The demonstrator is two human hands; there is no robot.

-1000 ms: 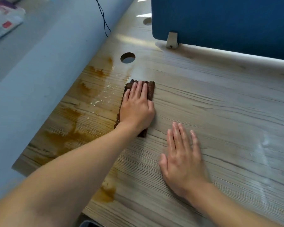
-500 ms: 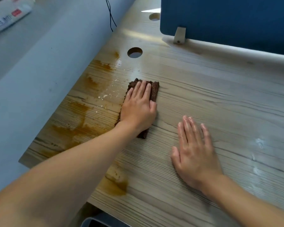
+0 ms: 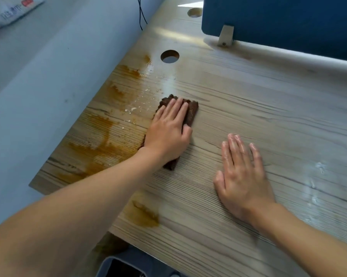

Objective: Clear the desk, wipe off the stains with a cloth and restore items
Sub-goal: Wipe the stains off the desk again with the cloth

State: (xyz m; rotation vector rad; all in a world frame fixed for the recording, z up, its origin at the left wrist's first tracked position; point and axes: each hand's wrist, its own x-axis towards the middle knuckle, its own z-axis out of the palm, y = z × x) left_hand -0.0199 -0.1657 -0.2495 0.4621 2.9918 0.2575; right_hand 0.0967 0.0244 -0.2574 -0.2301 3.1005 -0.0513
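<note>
A folded dark brown cloth (image 3: 192, 111) lies on the light wooden desk (image 3: 268, 120). My left hand (image 3: 168, 132) presses flat on the cloth with straight fingers and hides most of it. To the right, my right hand (image 3: 241, 176) rests flat on the bare wood, fingers straight. Orange-brown stains (image 3: 100, 140) spread over the desk's left part, just left of the cloth, with small white crumbs (image 3: 133, 109) among them. A separate brown stain (image 3: 146, 215) sits near the front edge under my left forearm.
A round cable hole (image 3: 169, 56) lies beyond the cloth, a second hole (image 3: 194, 12) farther back. A blue divider panel (image 3: 278, 23) on a grey bracket (image 3: 225, 36) stands along the back. The desk's left edge drops off to the floor. A black cable (image 3: 141, 15) hangs there.
The cloth under my left hand has slid slightly toward me and to the right, away from the cable hole. My right hand stays flat on the desk.
</note>
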